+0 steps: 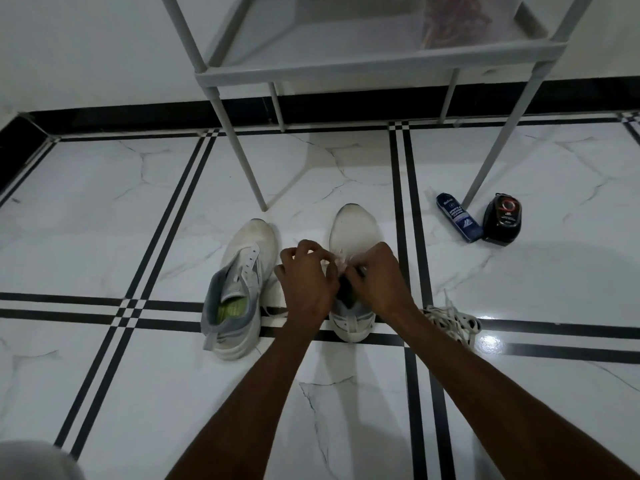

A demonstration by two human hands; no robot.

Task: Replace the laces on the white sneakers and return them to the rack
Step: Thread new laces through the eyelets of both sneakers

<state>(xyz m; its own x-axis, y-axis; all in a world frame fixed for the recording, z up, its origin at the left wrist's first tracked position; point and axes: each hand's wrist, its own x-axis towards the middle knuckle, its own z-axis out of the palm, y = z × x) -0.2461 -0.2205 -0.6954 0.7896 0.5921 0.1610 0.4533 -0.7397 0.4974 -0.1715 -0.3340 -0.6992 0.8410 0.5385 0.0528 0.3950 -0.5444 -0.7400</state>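
both forearms are stretched forward from the 6 o'clock edge and converge over the right sneaker, which stands on the tiled floor just right of centre, toe toward 12 o'clock. the left hand is held with its back up and its fingers curled inward at the eyelet area; the right hand mirrors it, fingers bent and pressed close to the left hand's. a pale lace is seen blurred between the fingertips and appears to be pinched by both hands, though the exact grip is hidden by the knuckles. the left sneaker lies just beside at 9 o'clock of the hands, unlaced, its eyelets bare and its greenish insole showing. a loose bundle of white laces rests on the floor at 4 o'clock of the hands. the grey rack stands at 12 o'clock, with a blue bottle and a black polish container by its right front leg at 2 o'clock.
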